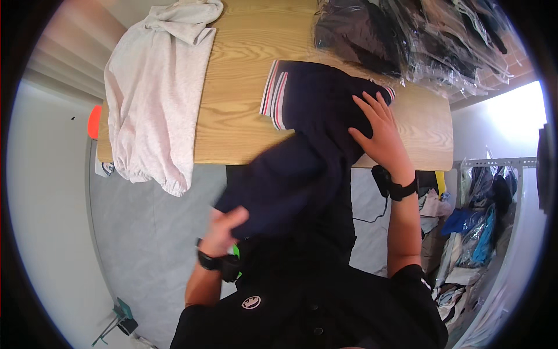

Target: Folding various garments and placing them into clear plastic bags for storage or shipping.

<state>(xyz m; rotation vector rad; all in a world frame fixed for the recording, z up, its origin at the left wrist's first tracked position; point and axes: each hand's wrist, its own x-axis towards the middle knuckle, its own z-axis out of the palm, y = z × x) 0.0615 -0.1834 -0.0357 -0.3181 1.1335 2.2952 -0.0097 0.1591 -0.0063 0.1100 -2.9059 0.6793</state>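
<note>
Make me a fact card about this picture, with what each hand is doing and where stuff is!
Left hand: blurry, holding dark blue garment off the table
Right hand: fingers spread on that garment
Trim: striped
Pale garment: table's left side, hanging over the near edge
Bagged clothes: clear plastic, far right

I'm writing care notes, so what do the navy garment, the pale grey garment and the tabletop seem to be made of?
Navy garment: matte fabric, possibly cotton knit, by its soft folds.
Pale grey garment: matte, flecked fabric, perhaps sweatshirt knit; its lower edge gathers.
Tabletop: wood or laminate, smooth satin look; the visible grain fits either.
</note>
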